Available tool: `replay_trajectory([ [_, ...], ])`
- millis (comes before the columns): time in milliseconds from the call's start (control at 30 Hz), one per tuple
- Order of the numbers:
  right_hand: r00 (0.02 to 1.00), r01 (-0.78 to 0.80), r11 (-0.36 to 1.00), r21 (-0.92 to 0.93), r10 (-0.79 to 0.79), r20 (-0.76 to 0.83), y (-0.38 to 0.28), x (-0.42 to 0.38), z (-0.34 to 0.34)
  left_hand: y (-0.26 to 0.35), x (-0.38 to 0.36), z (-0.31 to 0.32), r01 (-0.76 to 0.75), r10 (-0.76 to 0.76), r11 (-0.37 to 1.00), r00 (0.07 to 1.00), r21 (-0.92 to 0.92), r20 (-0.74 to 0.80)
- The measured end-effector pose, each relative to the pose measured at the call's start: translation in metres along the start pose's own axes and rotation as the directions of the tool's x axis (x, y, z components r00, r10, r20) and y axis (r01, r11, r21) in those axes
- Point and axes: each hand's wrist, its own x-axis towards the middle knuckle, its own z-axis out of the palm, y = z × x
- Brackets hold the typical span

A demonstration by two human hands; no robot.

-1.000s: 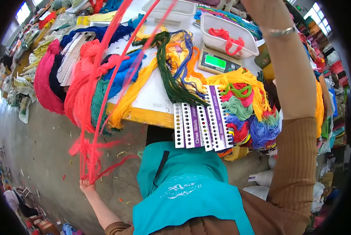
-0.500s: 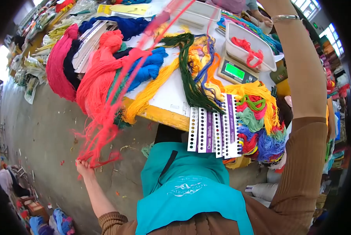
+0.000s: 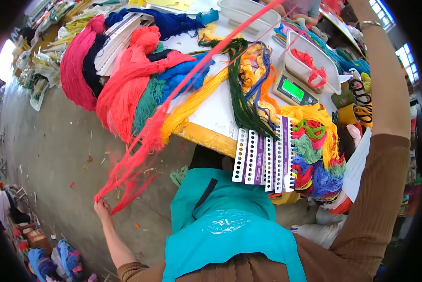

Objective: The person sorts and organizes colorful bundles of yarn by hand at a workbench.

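Note:
My left hand (image 3: 103, 208), low on the left above the floor, is closed on the end of a coral-red skein of thread (image 3: 168, 101). The skein stretches taut up and right past the table and leaves the top edge. Loose tails hang beside the hand. My right hand (image 3: 361, 8) is raised at the top right, beyond a bracelet; its fingers are out of frame. Under the stretched skein lie a thick coral yarn bundle (image 3: 126, 84), a blue bundle (image 3: 185, 77) and a yellow bundle (image 3: 192, 103). Dark green thread (image 3: 239, 84) drapes over the table.
A digital scale (image 3: 295, 89) bears a white tray (image 3: 331, 70) with red thread. Punched thread cards (image 3: 262, 160) overhang the table's yellow edge (image 3: 206, 138), beside mixed skeins (image 3: 314, 141). Another white tray (image 3: 248, 16) and another person's hand (image 3: 305, 19) are at the back. Scissors (image 3: 359, 91) stand at right.
The red skein has swung down and right and is straighter. My left hand has dropped slightly, still gripping its end. My right arm has shifted right, and the view has turned a little.

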Motion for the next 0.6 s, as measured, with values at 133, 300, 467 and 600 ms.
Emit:
replay_trajectory([
  [133,0.835,-0.357,0.933,-0.055,0.344,0.429,-0.01,-0.03,0.005,0.032,0.0,-0.02,0.551,-0.289,0.659,0.814,-0.512,0.504],
  [300,0.648,-0.613,0.776,0.153,0.382,0.659,0.026,-0.083,0.013,0.076,-0.004,-0.007,0.497,0.041,0.069,0.865,-0.865,0.5],
  [467,0.691,-0.684,0.43,0.589,0.126,0.711,0.15,-0.012,-0.035,0.043,0.031,-0.01,0.338,-0.218,-0.17,0.903,-0.926,0.37],
  [600,0.824,-0.537,0.511,0.671,0.488,0.287,0.132,-0.037,-0.034,-0.062,0.087,-0.033,0.096,-0.65,-0.072,0.751,-0.993,0.12],
])
